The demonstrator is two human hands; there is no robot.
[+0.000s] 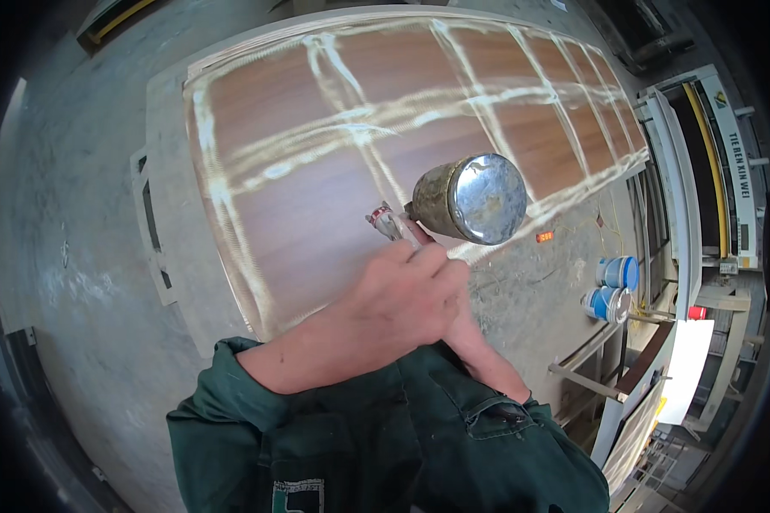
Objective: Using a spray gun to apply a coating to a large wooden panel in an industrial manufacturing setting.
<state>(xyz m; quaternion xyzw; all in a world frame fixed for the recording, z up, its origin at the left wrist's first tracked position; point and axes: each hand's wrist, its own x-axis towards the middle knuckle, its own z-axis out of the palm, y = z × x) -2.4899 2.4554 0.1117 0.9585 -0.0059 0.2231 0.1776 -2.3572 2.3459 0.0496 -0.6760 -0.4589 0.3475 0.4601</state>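
Note:
Both my hands are together at the middle, in front of the panel. My left hand [402, 295] is closed at the spray gun [391, 224], its back toward me and its fingers curled over. Behind it, my right hand [460, 325] is mostly covered; it appears wrapped round the gun's handle, which is hidden. The gun's nozzle points away to the left. A dented metal cup [488, 198] is attached on its right. Beneath and beyond lies a large brown wood-grain panel [291, 209], with pale whitish bands crossing it in a grid.
Two blue-and-white paint cans [607, 303] stand on the floor at right, near a small lit red display [545, 237]. Metal frames and a long machine [701, 171] line the right side. Grey concrete floor [85, 214] extends left of the panel.

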